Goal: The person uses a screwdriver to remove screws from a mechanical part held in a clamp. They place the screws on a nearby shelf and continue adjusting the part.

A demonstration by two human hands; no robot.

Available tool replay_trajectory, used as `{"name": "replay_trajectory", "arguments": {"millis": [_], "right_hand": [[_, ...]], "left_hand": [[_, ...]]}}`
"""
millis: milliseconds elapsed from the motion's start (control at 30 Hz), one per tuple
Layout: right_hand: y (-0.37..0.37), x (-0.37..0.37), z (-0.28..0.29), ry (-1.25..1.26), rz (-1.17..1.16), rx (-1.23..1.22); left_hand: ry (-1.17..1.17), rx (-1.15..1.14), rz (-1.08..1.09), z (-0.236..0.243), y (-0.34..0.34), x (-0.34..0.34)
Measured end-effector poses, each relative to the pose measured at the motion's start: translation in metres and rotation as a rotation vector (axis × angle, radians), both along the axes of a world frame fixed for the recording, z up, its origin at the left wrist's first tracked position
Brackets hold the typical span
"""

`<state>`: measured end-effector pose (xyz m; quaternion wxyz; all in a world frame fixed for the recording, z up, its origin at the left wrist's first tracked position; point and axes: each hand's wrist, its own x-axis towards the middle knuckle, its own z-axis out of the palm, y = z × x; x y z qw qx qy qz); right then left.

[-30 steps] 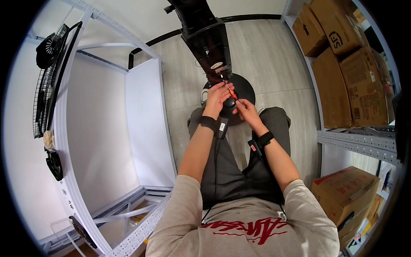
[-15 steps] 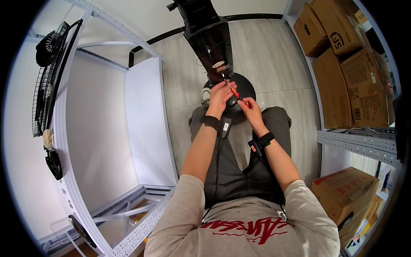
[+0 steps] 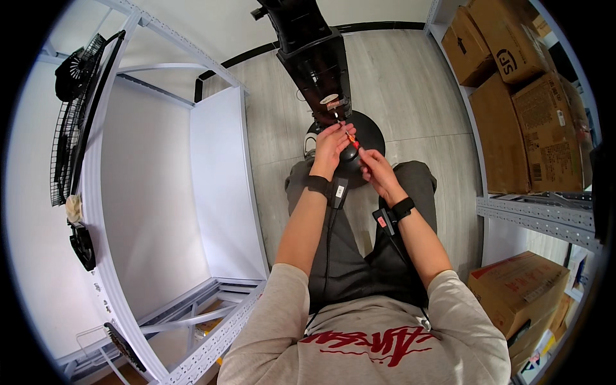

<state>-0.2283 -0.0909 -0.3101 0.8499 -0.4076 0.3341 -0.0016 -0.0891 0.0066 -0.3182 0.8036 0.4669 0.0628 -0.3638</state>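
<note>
A black upright appliance [image 3: 316, 67] stands before me on a round black base [image 3: 369, 128], with an opening low in its front. My right hand [image 3: 378, 172] is closed around the handle end of a red and black screwdriver [image 3: 355, 144], which slants up and left toward that opening. Higher up, my left hand [image 3: 332, 144] has its fingers bent about the screwdriver's front part, close to the opening. The tip and whatever it touches are too small to make out. A small pale oval piece [image 3: 329, 99] shows inside the opening.
White metal shelving [image 3: 218, 186] rises on my left, with a black wire grille [image 3: 72, 122] hung on its outer side. Brown cardboard boxes [image 3: 500, 131] fill the rack at right, and another box [image 3: 518, 289] sits lower. A cable [image 3: 329, 250] runs down from my left wrist.
My right hand has turned and shifted its grip on the screwdriver's handle, its fingers now more curled. My left hand stays nearly in place.
</note>
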Motion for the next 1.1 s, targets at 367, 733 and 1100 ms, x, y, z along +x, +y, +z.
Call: {"name": "replay_trajectory", "arguments": {"millis": [367, 733, 1100], "right_hand": [[0.0, 0.0, -0.018, 0.079, 0.02, -0.076], [-0.008, -0.006, -0.021, 0.043, 0.117, 0.04], [-0.008, -0.008, -0.014, 0.042, 0.189, 0.142]], "left_hand": [[0.018, 0.025, -0.002, 0.008, -0.005, -0.002], [0.024, 0.014, 0.001, 0.008, -0.006, -0.003], [0.016, 0.018, 0.024, 0.011, -0.008, -0.004]]}}
